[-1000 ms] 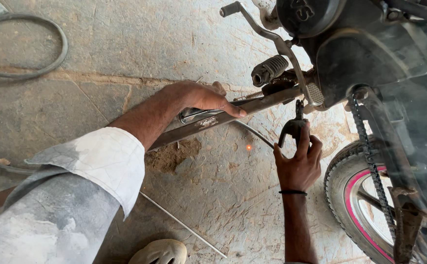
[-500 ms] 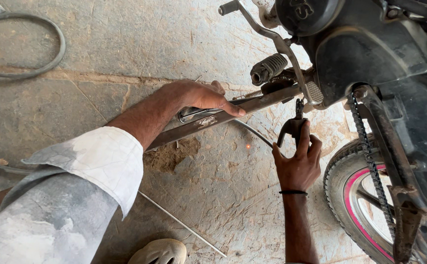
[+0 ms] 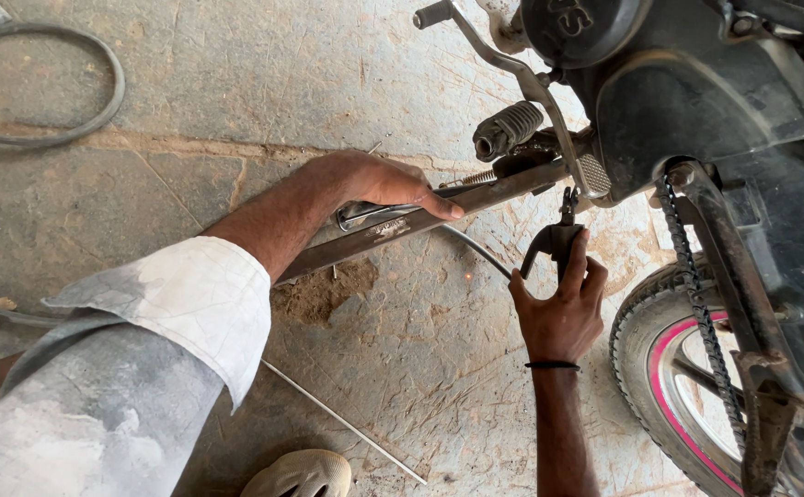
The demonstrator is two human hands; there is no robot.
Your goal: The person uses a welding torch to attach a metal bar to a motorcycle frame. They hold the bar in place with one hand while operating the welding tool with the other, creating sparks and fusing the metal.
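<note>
Under the motorcycle (image 3: pixel 696 101), left hand (image 3: pixel 379 179) flat on bar (image 3: pixel 393 230), right-hand fingers (image 3: pixel 572 267) around pliers (image 3: pixel 554 241).

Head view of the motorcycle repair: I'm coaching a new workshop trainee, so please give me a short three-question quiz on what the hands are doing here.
1. True or false: the left hand rests on the long metal bar that runs to the motorcycle.
2. What does the right hand grip? A) pliers B) a hammer C) a brush
3. Fill in: a dark ____ circles the right wrist.

Key:
1. True; the palm lies over the bar.
2. A; the pliers point up at the underside by the footrest.
3. Band.
</note>
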